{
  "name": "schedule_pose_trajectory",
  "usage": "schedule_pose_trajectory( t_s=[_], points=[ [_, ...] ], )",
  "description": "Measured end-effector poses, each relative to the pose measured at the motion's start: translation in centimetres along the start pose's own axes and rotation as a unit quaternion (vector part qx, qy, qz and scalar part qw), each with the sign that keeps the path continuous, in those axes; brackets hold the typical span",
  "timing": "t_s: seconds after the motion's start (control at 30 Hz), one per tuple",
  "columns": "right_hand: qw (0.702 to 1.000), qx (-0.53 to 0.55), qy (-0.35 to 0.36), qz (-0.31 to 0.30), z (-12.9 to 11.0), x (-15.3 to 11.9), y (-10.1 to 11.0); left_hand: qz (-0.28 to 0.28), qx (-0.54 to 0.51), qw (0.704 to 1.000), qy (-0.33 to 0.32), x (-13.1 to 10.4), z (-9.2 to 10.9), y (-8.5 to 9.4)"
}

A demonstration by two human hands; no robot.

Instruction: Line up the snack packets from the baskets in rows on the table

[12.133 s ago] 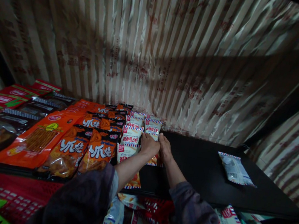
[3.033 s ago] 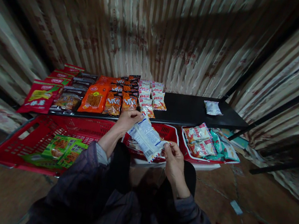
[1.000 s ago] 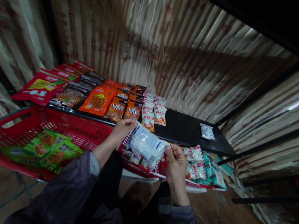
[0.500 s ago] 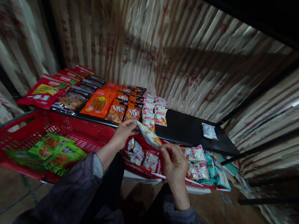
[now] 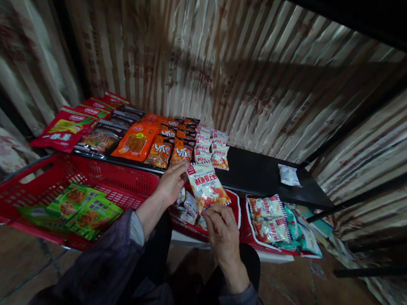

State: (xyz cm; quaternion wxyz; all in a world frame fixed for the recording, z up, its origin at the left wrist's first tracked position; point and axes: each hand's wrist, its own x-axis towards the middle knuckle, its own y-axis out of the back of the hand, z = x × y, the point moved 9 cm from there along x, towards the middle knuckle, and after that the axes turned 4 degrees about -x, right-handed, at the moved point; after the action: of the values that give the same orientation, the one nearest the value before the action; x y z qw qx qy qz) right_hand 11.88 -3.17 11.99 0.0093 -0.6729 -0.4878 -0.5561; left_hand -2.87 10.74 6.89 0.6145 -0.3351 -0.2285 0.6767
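Note:
Between my two hands is a white and orange snack packet [image 5: 207, 184], its printed front turned up toward me. My left hand [image 5: 171, 183] pinches its upper left corner, while my right hand [image 5: 222, 228] has its fingers closed at the lower edge. Under it, a red basket [image 5: 236, 215] holds more small white packets [image 5: 187, 207], partly covered by my hands and the held one. Just beyond, two columns of matching white packets [image 5: 219, 156] lie on the black shelf [image 5: 250, 173], beside orange and black packets [image 5: 159, 153].
Red, dark and orange snack bags [image 5: 64, 128] line the shelf's left part. A lone whitish packet [image 5: 288, 175] lies at its right. A large red basket [image 5: 3, 202] holds green packets [image 5: 93, 216]; another basket with white packets [image 5: 269, 228] stands right. A dark shelf overhangs above.
The packet has turned from nearly edge-on to showing its printed front. My right hand has moved slightly left and down, its fingers now at the packet's lower edge.

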Motion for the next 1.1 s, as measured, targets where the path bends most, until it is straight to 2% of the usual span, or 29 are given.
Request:
schedule_pose_trajectory(
  t_s=[0.1,0.3,0.47,0.63,0.73,0.83,0.9,1.0,1.1],
  points=[
    [1.000,-0.016,0.006,-0.011,-0.2,-0.5,-0.6,0.007,0.005,1.000,0.004,0.0,-0.3,-0.1],
    [0.998,-0.051,0.025,-0.036,-0.7,-1.4,-1.7,0.058,0.008,0.998,0.015,0.5,-1.1,0.6],
    [0.997,-0.071,0.014,-0.033,-0.7,-1.5,-1.8,0.080,0.011,0.997,0.005,0.6,-1.4,0.8],
    [0.998,-0.041,-0.030,0.023,0.3,-1.8,-0.4,0.089,0.025,0.996,-0.011,0.4,-0.8,0.6],
    [0.988,-0.024,-0.124,0.090,2.7,-2.4,1.1,0.097,0.025,0.995,-0.014,0.1,-0.4,0.4],
    [0.942,0.059,-0.290,0.156,6.7,-4.0,1.7,0.103,0.036,0.994,-0.009,-0.1,-0.4,0.4],
    [0.898,0.147,-0.378,0.169,8.7,-5.0,0.8,0.103,0.033,0.994,-0.003,-0.1,-0.7,0.4],
    [0.848,0.248,-0.446,0.143,10.0,-5.8,-1.2,0.088,0.034,0.995,0.006,-0.1,-1.2,0.1],
    [0.796,0.336,-0.492,0.109,10.1,-6.4,-3.1,0.072,0.035,0.997,0.006,-0.2,-1.6,-0.1]
  ],
)
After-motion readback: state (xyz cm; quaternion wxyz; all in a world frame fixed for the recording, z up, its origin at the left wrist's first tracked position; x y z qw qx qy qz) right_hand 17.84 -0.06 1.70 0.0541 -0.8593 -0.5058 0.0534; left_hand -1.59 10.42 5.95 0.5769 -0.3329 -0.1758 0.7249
